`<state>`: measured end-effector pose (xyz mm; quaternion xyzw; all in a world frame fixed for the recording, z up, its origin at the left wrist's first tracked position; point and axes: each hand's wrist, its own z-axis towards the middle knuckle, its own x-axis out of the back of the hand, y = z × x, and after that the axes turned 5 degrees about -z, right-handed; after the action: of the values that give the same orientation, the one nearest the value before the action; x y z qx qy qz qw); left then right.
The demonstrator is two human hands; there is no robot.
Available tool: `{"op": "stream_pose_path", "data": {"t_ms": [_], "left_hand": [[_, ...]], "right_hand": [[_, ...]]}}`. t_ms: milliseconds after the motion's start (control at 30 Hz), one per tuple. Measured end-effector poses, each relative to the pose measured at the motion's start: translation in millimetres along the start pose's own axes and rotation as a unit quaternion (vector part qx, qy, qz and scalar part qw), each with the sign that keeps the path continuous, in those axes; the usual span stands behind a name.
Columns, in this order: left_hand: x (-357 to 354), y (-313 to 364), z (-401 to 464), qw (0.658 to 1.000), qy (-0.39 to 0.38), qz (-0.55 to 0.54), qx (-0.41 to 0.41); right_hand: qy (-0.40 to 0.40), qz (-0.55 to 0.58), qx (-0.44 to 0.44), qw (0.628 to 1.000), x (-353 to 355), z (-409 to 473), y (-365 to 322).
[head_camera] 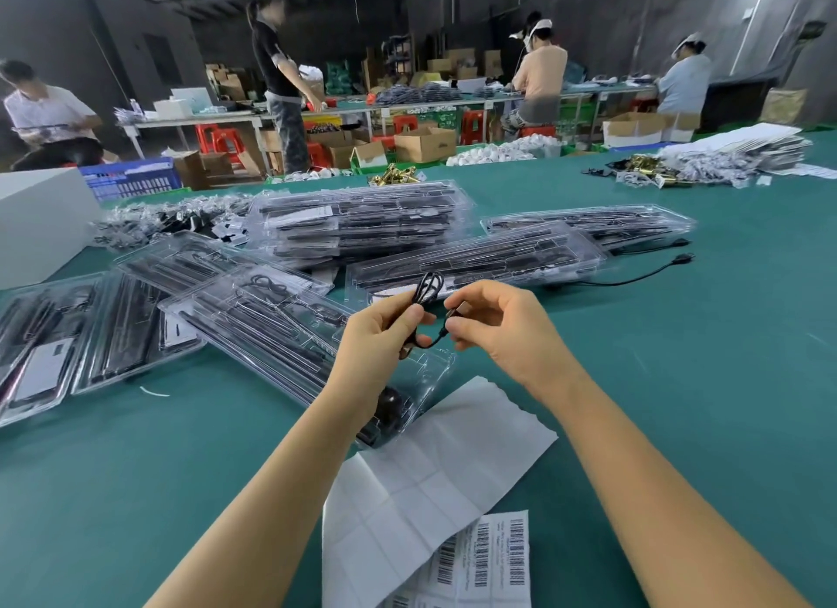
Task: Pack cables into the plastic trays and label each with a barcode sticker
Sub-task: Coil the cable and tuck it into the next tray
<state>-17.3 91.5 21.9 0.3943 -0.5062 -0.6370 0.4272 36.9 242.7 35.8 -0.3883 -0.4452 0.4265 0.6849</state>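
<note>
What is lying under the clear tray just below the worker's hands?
A white backing sheet runs under the clear tray's near end, on the green table. The left forearm hides part of it.

Black cable between both hands

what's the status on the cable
Left hand grips coiled cable, right hand pinches its plug. Open tray below. Nothing blocking.
</note>
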Motion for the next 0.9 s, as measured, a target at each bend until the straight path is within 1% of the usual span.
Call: {"op": "stream_pose_path", "data": {"t_ms": [100,200,300,367,433,533,600,667,733,800,900], "left_hand": [[0.9,2.4,-0.1,1.000,0.004,0.021,0.007],[2.0,3.9,1.0,0.999,0.000,0.046,0.018],[4.3,4.5,1.9,0.996,-0.015,0.073,0.039],[5.0,5.4,1.6,0.994,-0.037,0.087,0.050],[5.2,6.5,0.9,0.994,-0.044,0.080,0.061],[5.3,8.4,-0.5,0.994,-0.045,0.090,0.052],[2.4,9.6,-2.4,0.995,-0.042,0.081,0.025],[-2.8,10.6,-4.8,0.997,-0.027,0.073,-0.008],[-8.8,8.8,-6.1,0.989,-0.015,0.137,-0.060],[-12.4,5.2,-7.0,0.974,-0.015,0.199,-0.106],[-11.0,1.6,-7.6,0.957,-0.006,0.251,-0.146]], "right_hand": [[0.007,-0.067,0.047,0.997,-1.0,-0.5,0.8],[0.034,-0.149,0.101,0.983,-0.6,0.4,3.7],[0.011,-0.167,0.114,0.979,0.4,2.1,8.5],[-0.012,-0.133,0.098,0.986,-1.2,2.6,11.3],[-0.023,-0.072,0.070,0.995,-2.2,2.8,12.1],[-0.008,-0.049,0.063,0.997,1.2,4.9,12.4],[0.007,-0.016,0.066,0.998,1.6,5.1,12.4],[0.040,0.042,0.060,0.997,-0.1,4.9,13.9],[0.078,0.089,0.043,0.992,-0.2,5.2,16.7],[0.092,0.121,0.027,0.988,-0.2,5.3,18.5],[0.095,0.117,0.011,0.989,-3.7,5.4,19.6]]}}
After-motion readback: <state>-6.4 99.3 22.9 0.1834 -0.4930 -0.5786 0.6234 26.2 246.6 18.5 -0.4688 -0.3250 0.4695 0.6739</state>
